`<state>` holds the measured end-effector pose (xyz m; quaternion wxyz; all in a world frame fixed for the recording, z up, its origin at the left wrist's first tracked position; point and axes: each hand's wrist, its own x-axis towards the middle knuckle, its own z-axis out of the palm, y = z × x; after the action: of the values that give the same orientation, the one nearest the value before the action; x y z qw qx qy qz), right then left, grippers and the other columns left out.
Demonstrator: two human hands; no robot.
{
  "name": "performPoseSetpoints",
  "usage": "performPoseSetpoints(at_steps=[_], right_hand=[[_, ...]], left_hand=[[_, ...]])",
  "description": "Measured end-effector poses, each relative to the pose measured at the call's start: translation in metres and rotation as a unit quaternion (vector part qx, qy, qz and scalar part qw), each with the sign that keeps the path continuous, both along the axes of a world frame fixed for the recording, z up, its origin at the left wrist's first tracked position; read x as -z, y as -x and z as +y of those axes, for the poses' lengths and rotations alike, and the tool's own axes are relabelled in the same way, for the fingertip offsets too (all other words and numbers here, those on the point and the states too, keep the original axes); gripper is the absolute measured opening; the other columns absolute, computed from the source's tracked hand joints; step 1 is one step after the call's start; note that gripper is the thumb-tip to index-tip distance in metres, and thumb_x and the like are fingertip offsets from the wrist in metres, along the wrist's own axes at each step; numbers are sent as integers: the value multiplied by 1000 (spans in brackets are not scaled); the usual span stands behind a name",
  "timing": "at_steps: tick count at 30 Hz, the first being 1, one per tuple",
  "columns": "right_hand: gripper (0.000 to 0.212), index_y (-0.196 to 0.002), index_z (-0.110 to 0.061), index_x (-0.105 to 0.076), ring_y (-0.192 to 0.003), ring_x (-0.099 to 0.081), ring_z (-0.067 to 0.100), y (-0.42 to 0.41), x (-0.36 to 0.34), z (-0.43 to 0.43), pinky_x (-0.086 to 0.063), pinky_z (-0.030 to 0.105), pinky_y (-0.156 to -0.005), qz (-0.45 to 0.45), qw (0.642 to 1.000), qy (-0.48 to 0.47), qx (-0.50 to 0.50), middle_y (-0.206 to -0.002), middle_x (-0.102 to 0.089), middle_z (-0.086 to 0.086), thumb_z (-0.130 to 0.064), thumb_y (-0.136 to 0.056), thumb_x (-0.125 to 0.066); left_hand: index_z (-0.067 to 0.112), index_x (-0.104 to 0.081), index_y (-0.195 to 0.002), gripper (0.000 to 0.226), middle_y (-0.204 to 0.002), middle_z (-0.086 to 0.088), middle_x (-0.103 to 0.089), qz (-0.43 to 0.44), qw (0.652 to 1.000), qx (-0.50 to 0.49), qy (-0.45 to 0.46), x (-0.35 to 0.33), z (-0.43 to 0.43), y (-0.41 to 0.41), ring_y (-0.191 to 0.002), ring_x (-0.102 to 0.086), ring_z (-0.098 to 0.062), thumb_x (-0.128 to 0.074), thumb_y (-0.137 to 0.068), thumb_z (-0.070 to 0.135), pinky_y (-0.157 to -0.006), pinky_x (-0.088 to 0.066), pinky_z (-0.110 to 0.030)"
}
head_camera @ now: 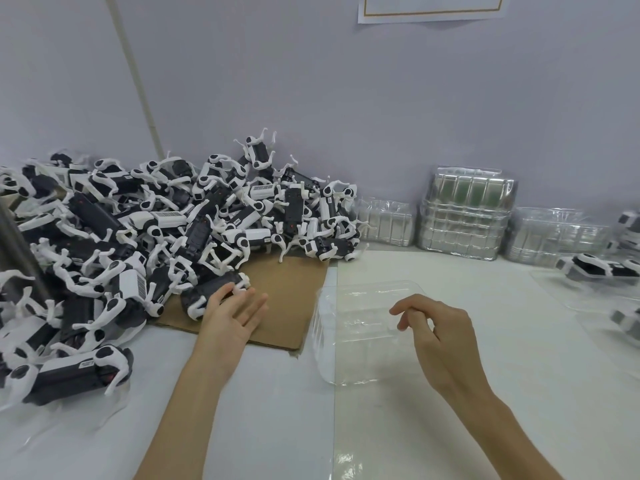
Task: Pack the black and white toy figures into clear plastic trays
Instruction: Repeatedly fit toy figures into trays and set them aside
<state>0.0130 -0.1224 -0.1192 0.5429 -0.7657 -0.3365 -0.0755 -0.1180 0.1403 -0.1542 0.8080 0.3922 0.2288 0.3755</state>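
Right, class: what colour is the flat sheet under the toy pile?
Brown; the cardboard sheet shows best in the head view.

Black-and-white toy figures, brown cardboard

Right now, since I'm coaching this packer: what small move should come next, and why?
Probably close the left hand on the black and white toy figure its fingertips touch at the near edge of the pile. The clear plastic tray in front sits empty, and the right hand hovers over it, holding nothing.
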Motion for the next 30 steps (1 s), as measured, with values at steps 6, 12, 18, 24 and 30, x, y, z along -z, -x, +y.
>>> performPoseSetpoints(at_steps=[6,12,18,24,30], right_hand=[[33,-75,-38,-69,-49,-45,8,0,-1,0,-32,13,-49,19,1000,-14,-11,-67,-66,-9,-22,-80,-41],[36,-73,-38,-70,-45,-39,8,1,-1,0,-30,13,-46,35,999,-21,-13,-66,-66,-9,-15,-87,-46],[48,-71,-38,-70,-57,-51,24,-1,-1,-2,-31,15,-46,38,999,-10,-13,-65,-65,-9,1,-91,-49],[48,-73,-37,-70,-60,-53,16,-2,0,-3,-33,14,-48,33,999,-11,-16,-66,-66,-8,2,-92,-49],[41,-73,-36,-70,-57,-51,7,-3,-2,-4,-33,13,-50,26,999,-31,-10,-66,-66,-9,-6,-90,-48]], left_hand=[[18,-53,-121,33,-104,-15,-68,89,989,-68,-101,2,-12,-6,-71,-74,-18,-60,-94,0,-62,-60,-26],[26,-29,-150,68,-131,-15,-55,86,993,-28,-70,2,-7,-3,-85,-75,-27,-58,-95,-1,-64,-60,-28],[36,-23,-151,74,-125,-16,-62,57,997,-46,-5,-5,2,-1,-81,-76,-27,-56,-95,0,-61,-61,-34],[20,-46,-120,30,-100,-14,-64,236,966,-62,-85,-22,12,-21,-63,-67,-24,-62,-95,11,-50,-58,-31],[5,-67,-94,16,-90,-12,-71,401,777,-190,-446,-25,5,-28,-77,-57,-18,-57,-98,17,-74,-42,-30]])
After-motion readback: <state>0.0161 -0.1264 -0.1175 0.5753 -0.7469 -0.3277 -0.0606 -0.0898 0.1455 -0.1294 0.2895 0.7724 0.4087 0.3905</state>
